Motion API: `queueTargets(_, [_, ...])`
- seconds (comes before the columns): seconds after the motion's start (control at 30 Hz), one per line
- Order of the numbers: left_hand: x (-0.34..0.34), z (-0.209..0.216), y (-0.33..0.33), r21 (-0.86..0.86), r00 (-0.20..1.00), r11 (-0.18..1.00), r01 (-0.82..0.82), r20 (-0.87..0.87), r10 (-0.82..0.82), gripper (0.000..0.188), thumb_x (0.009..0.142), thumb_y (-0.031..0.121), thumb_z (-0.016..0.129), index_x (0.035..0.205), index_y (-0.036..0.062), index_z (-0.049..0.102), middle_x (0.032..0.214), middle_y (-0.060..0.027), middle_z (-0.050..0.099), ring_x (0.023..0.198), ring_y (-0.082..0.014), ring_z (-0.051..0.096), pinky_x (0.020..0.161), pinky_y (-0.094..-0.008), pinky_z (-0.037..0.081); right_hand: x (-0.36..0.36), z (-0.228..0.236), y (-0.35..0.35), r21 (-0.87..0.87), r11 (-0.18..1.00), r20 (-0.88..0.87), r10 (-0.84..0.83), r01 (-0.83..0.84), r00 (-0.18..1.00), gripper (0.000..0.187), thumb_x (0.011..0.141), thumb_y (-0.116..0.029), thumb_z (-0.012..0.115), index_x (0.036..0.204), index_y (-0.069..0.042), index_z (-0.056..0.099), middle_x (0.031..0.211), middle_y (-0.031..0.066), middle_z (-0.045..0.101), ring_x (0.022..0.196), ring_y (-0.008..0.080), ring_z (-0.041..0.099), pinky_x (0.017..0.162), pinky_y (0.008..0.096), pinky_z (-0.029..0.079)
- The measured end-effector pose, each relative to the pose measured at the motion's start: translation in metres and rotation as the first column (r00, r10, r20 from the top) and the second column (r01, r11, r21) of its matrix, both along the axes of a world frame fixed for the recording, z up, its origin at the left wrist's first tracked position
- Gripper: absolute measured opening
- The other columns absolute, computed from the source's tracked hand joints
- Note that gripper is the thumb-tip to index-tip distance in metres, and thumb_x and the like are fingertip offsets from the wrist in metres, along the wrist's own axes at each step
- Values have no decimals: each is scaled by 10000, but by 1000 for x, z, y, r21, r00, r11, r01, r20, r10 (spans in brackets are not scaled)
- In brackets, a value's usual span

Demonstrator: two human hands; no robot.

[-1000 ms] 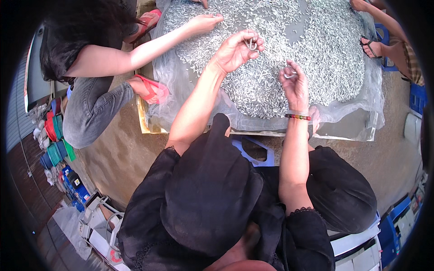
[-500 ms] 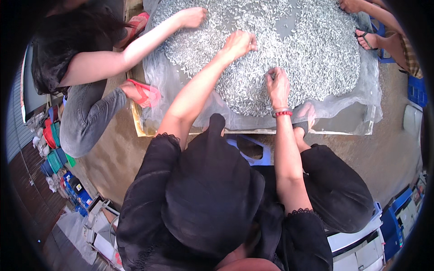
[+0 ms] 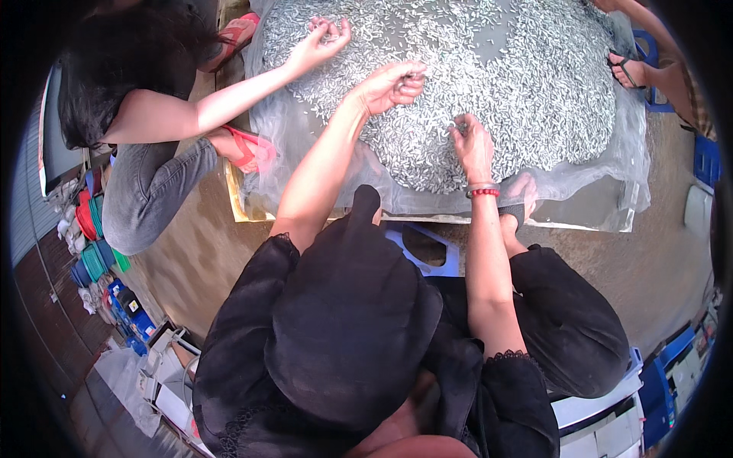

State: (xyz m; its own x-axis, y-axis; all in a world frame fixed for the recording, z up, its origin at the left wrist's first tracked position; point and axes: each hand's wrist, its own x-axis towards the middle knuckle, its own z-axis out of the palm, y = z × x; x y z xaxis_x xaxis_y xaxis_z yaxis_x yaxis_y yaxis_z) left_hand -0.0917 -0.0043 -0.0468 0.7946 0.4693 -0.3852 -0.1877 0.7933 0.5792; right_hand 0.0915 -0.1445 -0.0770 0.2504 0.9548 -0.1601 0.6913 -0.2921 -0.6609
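In the head view, a whitish mesh sheet (image 3: pixel 588 175) bears a wide spread of small silvery pieces (image 3: pixel 550 111). The left hand (image 3: pixel 391 88) reaches forward on a stretched arm with fingers curled, while the right hand (image 3: pixel 473 146) brings thumb and fingertips close together; I cannot tell whether either grips anything. The silvery pieces lie beneath both hands and thickly between them.

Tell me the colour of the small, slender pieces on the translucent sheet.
The small, slender pieces are silvery white and grey, clearest in head view.
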Motion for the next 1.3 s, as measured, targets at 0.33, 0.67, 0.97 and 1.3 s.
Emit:
queueTargets(0.33, [-11, 20, -35, 121, 996, 993, 14, -93, -2, 143, 822, 181, 582, 875, 56, 535, 849, -69, 570, 606, -116, 530, 349, -127, 280, 24, 13, -3, -216, 941, -975, -220, 262, -12, 31, 842, -71, 525, 866, -51, 529, 886, 123, 597, 707, 192, 591, 552, 257, 475])
queueTargets(0.67, [22, -23, -59, 722, 528, 330, 608, -679, 511, 239, 746, 289, 690, 806, 61, 647, 733, -129, 640, 693, -261, 628, 641, -382, 474, 6, -7, -12, -210, 975, -247, 13, -66, 969, 261, 758, -245, 675, 903, -39, 608, 675, 84, 615, 625, 241, 598, 575, 358, 468])
queueTargets(0.97, [-10, 41, -32, 268, 987, 963, -3, -151, 45, 214, 906, 260, 519, 810, 69, 502, 671, 38, 383, 549, -32, 334, 411, -170, 241, -33, -12, -23, -119, 993, 24, -8, 11, 1000, 161, 783, -203, 632, 852, -63, 596, 740, 161, 629, 700, 354, 609, 629, 435, 473])
queueTargets(1.3, [-1, 24, -37, 129, 977, 975, -183, 135, 166, 193, 831, 213, 492, 776, 30, 464, 838, -71, 440, 682, -118, 452, 373, -160, 327, 23, 32, 2, -123, 982, -979, -143, 143, 142, 185, 876, -132, 533, 917, 30, 611, 825, 87, 603, 671, 145, 560, 523, 250, 445])
